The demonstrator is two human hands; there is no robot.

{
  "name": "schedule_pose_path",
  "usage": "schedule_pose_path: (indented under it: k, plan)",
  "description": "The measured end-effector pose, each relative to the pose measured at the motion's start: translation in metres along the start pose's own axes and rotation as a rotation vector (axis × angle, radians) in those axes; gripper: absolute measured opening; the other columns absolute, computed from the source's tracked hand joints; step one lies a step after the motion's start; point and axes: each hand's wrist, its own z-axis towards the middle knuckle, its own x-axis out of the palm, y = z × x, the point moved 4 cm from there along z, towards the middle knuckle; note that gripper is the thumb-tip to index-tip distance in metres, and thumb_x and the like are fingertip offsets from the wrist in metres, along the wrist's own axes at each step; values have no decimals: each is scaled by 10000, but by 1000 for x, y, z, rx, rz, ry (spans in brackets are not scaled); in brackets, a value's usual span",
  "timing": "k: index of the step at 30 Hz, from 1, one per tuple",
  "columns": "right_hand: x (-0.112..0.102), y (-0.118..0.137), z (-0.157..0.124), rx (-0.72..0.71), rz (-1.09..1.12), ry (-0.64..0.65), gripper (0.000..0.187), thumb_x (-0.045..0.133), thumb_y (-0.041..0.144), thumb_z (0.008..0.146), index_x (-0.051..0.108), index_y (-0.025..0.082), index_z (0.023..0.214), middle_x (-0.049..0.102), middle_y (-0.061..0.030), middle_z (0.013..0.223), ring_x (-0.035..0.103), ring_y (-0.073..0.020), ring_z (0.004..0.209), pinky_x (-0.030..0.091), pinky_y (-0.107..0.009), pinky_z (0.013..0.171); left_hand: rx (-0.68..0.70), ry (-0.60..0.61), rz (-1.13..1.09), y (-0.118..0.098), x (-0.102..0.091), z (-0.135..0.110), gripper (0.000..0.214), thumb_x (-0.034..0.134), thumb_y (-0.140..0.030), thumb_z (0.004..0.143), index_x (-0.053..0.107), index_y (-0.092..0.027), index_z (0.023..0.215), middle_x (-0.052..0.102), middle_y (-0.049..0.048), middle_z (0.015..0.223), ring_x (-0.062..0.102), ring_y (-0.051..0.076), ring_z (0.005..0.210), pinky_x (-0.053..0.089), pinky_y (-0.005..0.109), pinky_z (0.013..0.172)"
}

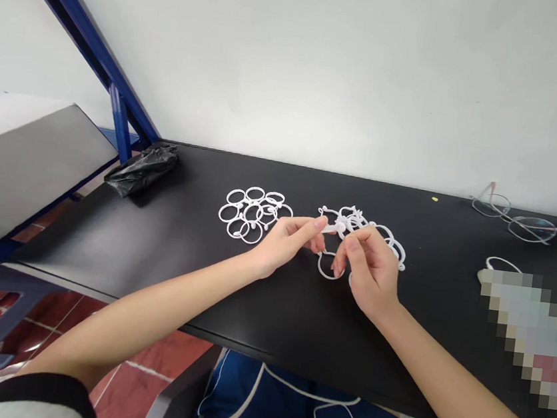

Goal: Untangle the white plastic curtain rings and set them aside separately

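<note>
Over a black table (165, 236), my left hand (287, 240) and my right hand (370, 266) meet at a white plastic ring (328, 268). Both pinch it with thumb and fingers, just above the tabletop. Right behind them lies a heap of white rings (381, 234) that are still joined together. A second group of white rings (252, 213) lies flat to the left, beyond my left hand.
A crumpled black plastic bag (142, 168) sits at the table's far left corner. Clear wire-like frames (513, 219) lie at the far right. A blue metal frame (119, 110) and a grey shelf (27, 160) stand to the left. A white wall runs behind the table.
</note>
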Motion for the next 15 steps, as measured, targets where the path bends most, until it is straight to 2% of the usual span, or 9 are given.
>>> schedule_pose_path:
  k: [3,7,10,15]
  plan:
    - [0,-1,0,4,-17,-8,255,493,345,992,475,222,769,516,61,529,512,-91,437,421,-230,453,-80,-43,-119,4,-2,2,548,514,-625,882,675,-114,764,600,39,713,545,110,646,469,265,722]
    - [0,0,-1,9,-32,-20,258,499,355,988,476,223,767,502,64,519,505,-91,432,415,-230,449,-171,-134,-264,6,-4,2,471,458,-548,948,646,-123,1022,600,31,739,555,111,639,494,271,719]
    - [-1,0,-2,13,-42,-21,263,496,358,989,477,223,764,500,63,520,503,-91,431,415,-233,452,-227,-220,-385,8,-8,2,376,406,-486,986,578,-158,1048,606,24,754,539,97,597,502,267,700]
    - [-1,-2,-2,28,-68,-19,256,488,353,992,485,222,773,502,62,524,506,-92,438,416,-232,455,-333,-361,-578,14,-14,2,382,281,-439,1017,540,-159,1001,646,68,769,587,124,609,516,271,686]
